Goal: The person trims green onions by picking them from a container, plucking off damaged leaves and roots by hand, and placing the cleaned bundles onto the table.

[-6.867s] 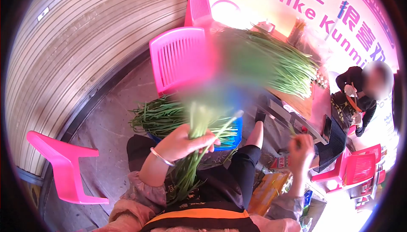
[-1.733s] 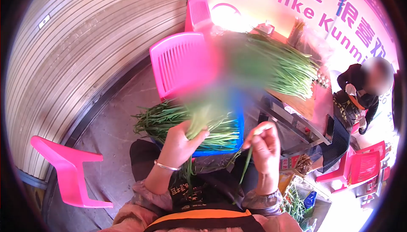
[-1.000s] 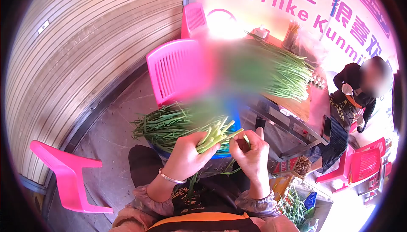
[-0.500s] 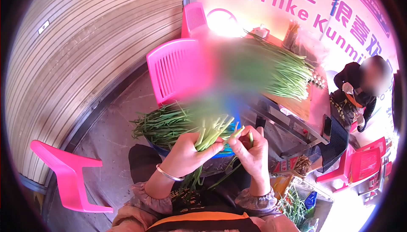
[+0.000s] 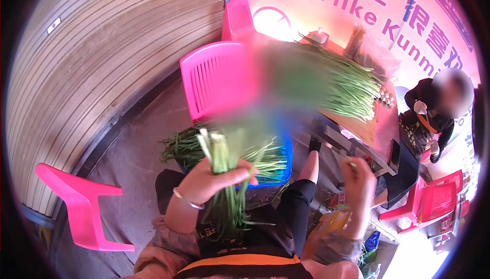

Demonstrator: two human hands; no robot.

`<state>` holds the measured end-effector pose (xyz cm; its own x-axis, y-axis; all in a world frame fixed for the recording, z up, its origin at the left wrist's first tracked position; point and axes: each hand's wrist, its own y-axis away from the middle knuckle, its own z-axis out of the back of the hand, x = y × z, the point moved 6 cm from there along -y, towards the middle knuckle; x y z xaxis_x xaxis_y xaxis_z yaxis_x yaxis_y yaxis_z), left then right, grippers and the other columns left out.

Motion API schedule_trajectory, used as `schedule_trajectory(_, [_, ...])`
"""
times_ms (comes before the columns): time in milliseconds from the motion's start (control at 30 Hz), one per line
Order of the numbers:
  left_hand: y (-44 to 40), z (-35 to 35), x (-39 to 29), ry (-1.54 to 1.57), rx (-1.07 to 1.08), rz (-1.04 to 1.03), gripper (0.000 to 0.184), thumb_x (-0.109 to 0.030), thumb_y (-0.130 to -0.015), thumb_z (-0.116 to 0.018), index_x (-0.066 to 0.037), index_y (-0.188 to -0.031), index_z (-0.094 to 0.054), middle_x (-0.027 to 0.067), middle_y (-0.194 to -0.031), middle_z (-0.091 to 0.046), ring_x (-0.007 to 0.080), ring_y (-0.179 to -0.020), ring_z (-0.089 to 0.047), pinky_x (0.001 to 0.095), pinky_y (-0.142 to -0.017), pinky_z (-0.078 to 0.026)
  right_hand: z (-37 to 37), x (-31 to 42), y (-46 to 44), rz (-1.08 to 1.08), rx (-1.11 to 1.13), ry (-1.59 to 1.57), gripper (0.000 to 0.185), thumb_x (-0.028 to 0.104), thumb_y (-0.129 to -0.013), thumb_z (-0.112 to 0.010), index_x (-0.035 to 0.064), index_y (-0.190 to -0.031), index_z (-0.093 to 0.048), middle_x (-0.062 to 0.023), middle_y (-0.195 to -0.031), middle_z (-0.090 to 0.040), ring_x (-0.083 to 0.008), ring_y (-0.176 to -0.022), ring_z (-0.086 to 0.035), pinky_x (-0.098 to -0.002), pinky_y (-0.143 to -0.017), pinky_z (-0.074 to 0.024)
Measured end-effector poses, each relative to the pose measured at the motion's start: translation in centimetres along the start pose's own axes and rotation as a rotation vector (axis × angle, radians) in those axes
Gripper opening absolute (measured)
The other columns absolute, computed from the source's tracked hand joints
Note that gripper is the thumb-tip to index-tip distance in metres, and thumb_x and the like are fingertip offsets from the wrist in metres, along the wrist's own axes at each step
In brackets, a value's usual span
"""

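My left hand (image 5: 204,179) is wrapped round an upright bunch of garlic chives (image 5: 224,207). Their pale stem ends stick up above the fist, and the green leaves hang down over my apron. Off to the right, away from the bunch, my right hand (image 5: 360,179) is raised and smeared by motion. Its fingers are curled together, with a small green bit of chive at the tips. Beyond my left hand, more chives (image 5: 268,164) lie in a blue basket (image 5: 289,164). A blurred patch hides part of the basket.
A long pile of green stalks (image 5: 352,87) covers much of the table (image 5: 385,126). Below my right arm stands a box with green scraps (image 5: 367,258). Pink chairs (image 5: 84,207) are at left, behind and right. A person (image 5: 423,108) sits at the far right.
My right hand has moved away from the bunch, rightward over the side of the box. My left hand has shifted slightly left and turned the chives more upright.
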<state>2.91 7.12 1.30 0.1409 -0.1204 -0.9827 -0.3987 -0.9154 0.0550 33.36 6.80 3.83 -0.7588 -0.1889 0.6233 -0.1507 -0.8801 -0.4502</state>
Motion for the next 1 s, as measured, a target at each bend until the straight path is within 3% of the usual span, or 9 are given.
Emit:
schedule_trajectory(33, [0.5, 0.9, -0.4, 0.066, -0.091, -0.032, 0.025, -0.016, -0.086, -0.060, 0.005, -0.099, -0.061, 0.0137, -0.086, -0.066, 0.0215, -0.083, -0.063, 0.0336, -0.076, -0.049, 2.4, -1.8, 0.7, -0.051, 0.020, 0.199, 0.011, 0.010, -0.084, -0.061, 0.0016, -0.090, -0.062, -0.0128, -0.079, -0.060, -0.0254, -0.070, -0.060, -0.0337, -0.062, -0.0464])
schedule_trajectory(200, [1.7, 4.9, 1.1, 0.140, -0.279, -0.178, 0.027, -0.018, -0.089, -0.055, 0.005, -0.103, -0.058, 0.0092, -0.081, -0.057, 0.0206, -0.078, -0.058, 0.0383, -0.081, -0.050, 13.7, -19.3, 11.8, -0.257, 0.101, 0.824, 0.026, 0.014, -0.084, -0.057, 0.0000, -0.105, -0.059, -0.0189, -0.092, -0.062, -0.0328, -0.088, -0.059, -0.0437, -0.079, -0.0449])
schedule_trajectory(333, [1.0, 5.0, 1.3, 0.095, -0.337, -0.154, 0.027, -0.020, -0.089, -0.058, 0.004, -0.101, -0.058, 0.0069, -0.079, -0.055, 0.0158, -0.071, -0.054, 0.0343, -0.072, -0.050, 12.0, -21.8, 15.0, -0.400, 0.138, 0.943, 0.036, 0.017, -0.080, -0.062, 0.0001, -0.112, -0.058, -0.0211, -0.102, -0.062, -0.0350, -0.098, -0.058, -0.0422, -0.086, -0.0439])
schedule_trajectory(433, [1.0, 4.5, 1.6, 0.039, -0.346, -0.136, 0.027, -0.022, -0.089, -0.060, 0.003, -0.100, -0.060, 0.0033, -0.075, -0.054, 0.0117, -0.067, -0.052, 0.0277, -0.066, -0.047, 1.1, -21.4, 10.0, -0.429, 0.218, 0.106, 0.042, 0.020, -0.077, -0.066, 0.0018, -0.114, -0.058, -0.0191, -0.105, -0.062, -0.0323, -0.096, -0.061, -0.0402, -0.084, -0.0459])
schedule_trajectory(500, [1.2, 4.2, 1.4, 0.025, -0.368, -0.137, 0.025, -0.019, -0.088, -0.061, 0.002, -0.099, -0.061, 0.0009, -0.073, -0.054, 0.0097, -0.067, -0.052, 0.0246, -0.062, -0.044, -7.0, -14.6, 5.4, -0.304, 0.309, 0.181, 0.030, 0.015, -0.082, -0.058, 0.0013, -0.109, -0.060, -0.0132, -0.099, -0.065, -0.0217, -0.092, -0.063, -0.0308, -0.082, -0.0472])
schedule_trajectory(600, [2.0, 4.4, 1.1, -0.025, -0.409, -0.120, 0.022, -0.016, -0.087, -0.060, 0.002, -0.098, -0.062, 0.0008, -0.073, -0.055, 0.0094, -0.067, -0.052, 0.0244, -0.062, -0.044, -20.1, -13.4, 2.3, -0.476, 0.411, -0.484, 0.028, 0.016, -0.083, -0.060, 0.0006, -0.106, -0.055, -0.0142, -0.090, -0.065, -0.0176, -0.078, -0.065, -0.0285, -0.063, -0.0516])
schedule_trajectory(700, [2.9, 4.5, 0.6, -0.112, -0.482, -0.124, 0.020, -0.015, -0.086, -0.060, 0.003, -0.094, -0.061, 0.0036, -0.069, -0.054, 0.0123, -0.063, -0.052, 0.0261, -0.061, -0.043, -29.6, -14.5, -0.1, -0.417, 0.228, -0.391, 0.033, 0.021, -0.080, -0.066, -0.0022, -0.098, -0.051, -0.0137, -0.080, -0.065, -0.0148, -0.064, -0.064, -0.0250, -0.054, -0.0511])
schedule_trajectory(800, [3.1, 4.9, 0.6, -0.130, -0.485, -0.129, 0.019, -0.014, -0.085, -0.059, 0.003, -0.093, -0.062, 0.0034, -0.069, -0.055, 0.0121, -0.064, -0.053, 0.0256, -0.062, -0.042, -33.3, -14.1, 0.3, -0.676, 0.249, -0.394, 0.038, 0.023, -0.075, -0.070, -0.0016, -0.098, -0.051, -0.0093, -0.069, -0.065, -0.0152, -0.056, -0.062, -0.0256, -0.051, -0.0510])
schedule_trajectory(1000, [2.4, 4.5, 1.0, -0.116, -0.489, -0.084, 0.019, -0.015, -0.084, -0.060, 0.001, -0.094, -0.063, 0.0023, -0.070, -0.056, 0.0106, -0.065, -0.053, 0.0246, -0.063, -0.042, -32.6, -13.3, -0.2, -0.586, 0.137, -0.622, 0.043, 0.023, -0.074, -0.073, 0.0016, -0.101, -0.047, -0.0098, -0.081, -0.065, -0.0119, -0.072, -0.060, -0.0246, -0.063, -0.0462])
